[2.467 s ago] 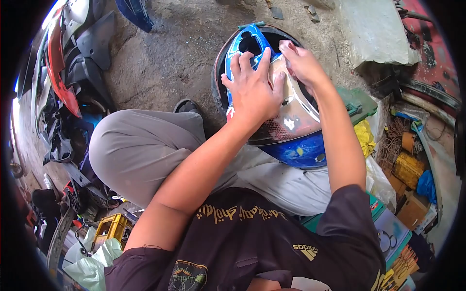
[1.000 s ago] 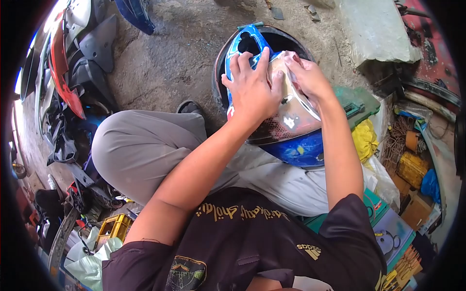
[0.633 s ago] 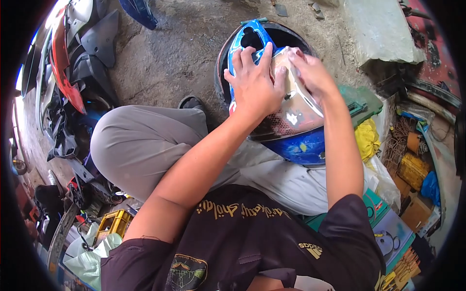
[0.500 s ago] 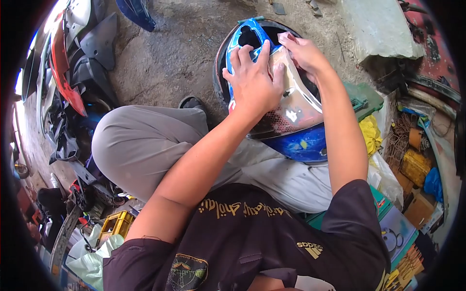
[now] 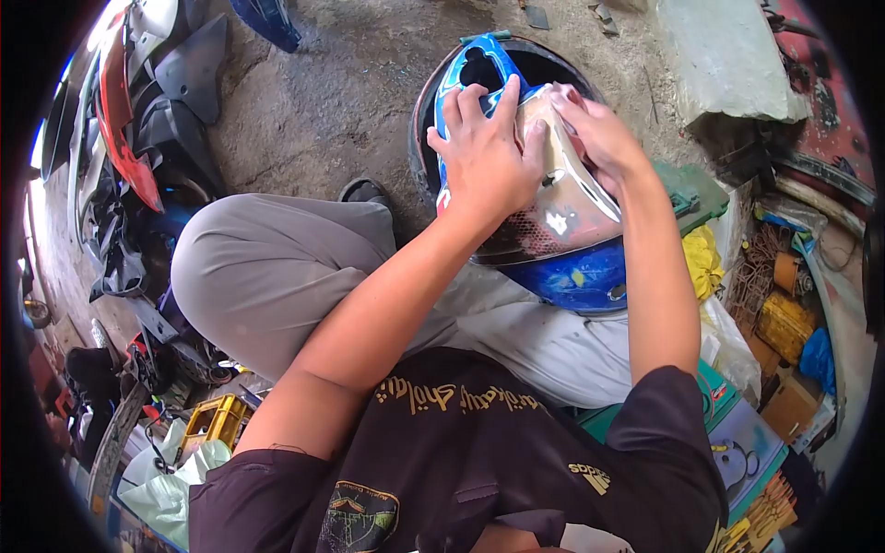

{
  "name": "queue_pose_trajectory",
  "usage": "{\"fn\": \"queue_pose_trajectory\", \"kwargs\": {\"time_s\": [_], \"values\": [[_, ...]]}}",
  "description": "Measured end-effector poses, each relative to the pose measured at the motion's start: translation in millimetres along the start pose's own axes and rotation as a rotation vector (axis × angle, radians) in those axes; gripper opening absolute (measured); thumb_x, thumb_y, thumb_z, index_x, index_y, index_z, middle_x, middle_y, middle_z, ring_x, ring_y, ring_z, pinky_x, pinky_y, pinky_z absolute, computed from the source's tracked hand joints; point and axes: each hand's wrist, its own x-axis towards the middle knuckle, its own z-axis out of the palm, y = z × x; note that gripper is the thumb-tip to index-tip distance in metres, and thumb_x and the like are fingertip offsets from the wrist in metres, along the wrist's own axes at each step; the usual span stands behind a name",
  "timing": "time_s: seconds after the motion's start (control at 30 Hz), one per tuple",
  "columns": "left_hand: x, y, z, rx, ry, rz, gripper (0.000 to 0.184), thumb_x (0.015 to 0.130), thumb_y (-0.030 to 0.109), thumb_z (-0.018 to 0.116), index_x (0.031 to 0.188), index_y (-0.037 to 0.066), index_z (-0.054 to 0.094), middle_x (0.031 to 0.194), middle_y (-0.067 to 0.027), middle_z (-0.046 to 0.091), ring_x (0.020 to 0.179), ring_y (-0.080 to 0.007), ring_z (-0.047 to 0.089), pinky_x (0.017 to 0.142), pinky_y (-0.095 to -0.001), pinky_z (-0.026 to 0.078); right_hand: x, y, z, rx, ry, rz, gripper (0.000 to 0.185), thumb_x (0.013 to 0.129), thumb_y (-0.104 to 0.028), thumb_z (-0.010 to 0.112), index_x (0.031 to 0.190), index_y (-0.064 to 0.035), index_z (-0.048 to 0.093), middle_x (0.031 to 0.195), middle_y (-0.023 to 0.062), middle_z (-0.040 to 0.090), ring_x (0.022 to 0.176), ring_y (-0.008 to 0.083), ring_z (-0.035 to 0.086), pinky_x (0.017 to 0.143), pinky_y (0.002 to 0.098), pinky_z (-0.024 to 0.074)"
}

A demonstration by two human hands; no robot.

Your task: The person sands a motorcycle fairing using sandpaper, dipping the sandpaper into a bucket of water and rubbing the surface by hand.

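Note:
A motorcycle body panel point(image 5: 556, 198), glossy blue at its far end and worn to beige with white patches in the middle, rests tilted over a black tub point(image 5: 426, 120) and against my lap. My left hand point(image 5: 489, 158) lies on the panel's near-left face with its fingers spread. Pressed to the far right edge, my right hand point(image 5: 604, 138) pinches a small folded pinkish sheet that looks like sandpaper point(image 5: 564, 94). My right fingertips are partly hidden behind the sheet and the panel's edge.
Dark and red body panels point(image 5: 118, 120) pile up on the left. A pale stone block point(image 5: 728, 60) stands at the upper right. A yellow bag point(image 5: 702, 263) and a cluttered shelf lie to the right, with a yellow crate point(image 5: 214, 426) at lower left.
My right hand has moved down and slightly right along the panel's edge, with the sandpaper flatter against it. My left hand keeps its place on the panel.

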Motion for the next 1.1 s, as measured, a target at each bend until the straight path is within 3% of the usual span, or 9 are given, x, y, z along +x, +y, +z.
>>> {"fn": "queue_pose_trajectory", "kwargs": {"time_s": [0.03,0.17,0.43,0.47,0.6,0.7,0.73,0.87,1.1], "values": [[0.8,-1.1,-1.3,-0.006,0.0,0.003,0.066,0.101,0.049,0.064,0.159,0.02,0.056,0.153,-0.0217,0.046,0.15,-0.0427,0.037,0.112,-0.0747,0.032,-8.4,-4.5,6.4,0.079,0.033,0.042,0.029,0.11,-0.041,0.067,0.108,-0.0119,0.072,0.088,-0.004,0.067,0.07,0.0082,0.056,0.065,0.0281,0.0472],[-2.5,-1.9,1.6,0.005,0.004,0.013,0.065,0.101,0.049,0.064,0.159,0.019,0.057,0.153,-0.0218,0.046,0.15,-0.0423,0.037,0.113,-0.0745,0.032,67.5,-2.7,-24.2,-0.143,-0.256,0.028,0.023,0.111,-0.035,0.067,0.116,-0.0136,0.071,0.091,-0.0068,0.067,0.066,0.0076,0.058,0.062,0.0279,0.0506],[-2.0,-3.1,-0.5,-0.009,0.014,0.017,0.064,0.102,0.049,0.063,0.158,0.019,0.058,0.152,-0.0217,0.047,0.15,-0.0422,0.037,0.112,-0.074,0.033,-1.0,-5.7,-3.2,0.062,-0.072,0.054,0.027,0.111,-0.038,0.067,0.116,-0.0107,0.07,0.095,-0.0043,0.068,0.072,0.0072,0.061,0.065,0.025,0.0515],[-2.3,-2.7,-0.5,-0.008,0.008,0.012,0.064,0.102,0.049,0.063,0.158,0.019,0.058,0.152,-0.0217,0.047,0.15,-0.0422,0.037,0.112,-0.0739,0.033,16.5,-4.4,-16.2,-0.108,-0.141,-0.004,0.03,0.111,-0.04,0.067,0.116,-0.0107,0.07,0.092,-0.0031,0.068,0.071,0.0083,0.061,0.063,0.026,0.0505],[-1.9,-0.1,0.5,-0.005,0.006,0.011,0.064,0.102,0.049,0.063,0.158,0.019,0.058,0.151,-0.0216,0.047,0.15,-0.0423,0.037,0.112,-0.0734,0.032,55.9,-6.9,-10.6,-0.179,-0.119,0.027,0.034,0.11,-0.042,0.068,0.115,-0.0092,0.07,0.088,-0.001,0.068,0.07,0.01,0.061,0.065,0.0286,0.0523],[-1.4,-2.7,-0.6,-0.006,0.014,0.019,0.065,0.102,0.049,0.063,0.159,0.019,0.057,0.151,-0.0217,0.047,0.149,-0.042,0.037,0.112,-0.0727,0.032,35.6,16.2,-15.5,0.017,-0.158,0.06,0.034,0.109,-0.042,0.068,0.116,-0.0084,0.07,0.088,0.0,0.069,0.071,0.0107,0.061,0.069,0.0293,0.0552],[-1.5,-3.4,-0.6,-0.01,0.015,0.019,0.065,0.102,0.048,0.063,0.159,0.019,0.057,0.151,-0.0217,0.047,0.149,-0.0419,0.037,0.112,-0.0724,0.032,16.8,5.4,-9.0,0.099,-0.059,0.066,0.032,0.11,-0.041,0.066,0.114,-0.0101,0.069,0.083,-0.0017,0.065,0.065,0.0098,0.058,0.066,0.0293,0.0568],[-2.8,-2.0,-2.3,-0.043,0.002,0.013,0.065,0.102,0.048,0.063,0.16,0.02,0.056,0.152,-0.0218,0.047,0.149,-0.0413,0.038,0.113,-0.0717,0.033,16.9,-7.1,-69.8,-0.126,0.023,-0.021,0.027,0.108,-0.042,0.069,0.109,-0.0147,0.065,0.074,-0.0061,0.054,0.057,0.0053,0.052,0.056,0.027,0.0534],[-1.5,-2.9,0.8,-0.075,0.017,0.004,0.065,0.1,0.048,0.065,0.158,0.018,0.058,0.152,-0.0228,0.048,0.15,-0.0438,0.037,0.11,-0.0738,0.033,7.8,-6.0,-22.7,-0.222,-0.095,-0.162,0.034,0.107,-0.043,0.072,0.116,-0.0103,0.073,0.081,-0.0072,0.062,0.063,0.0048,0.055,0.061,0.0262,0.0519]]}}
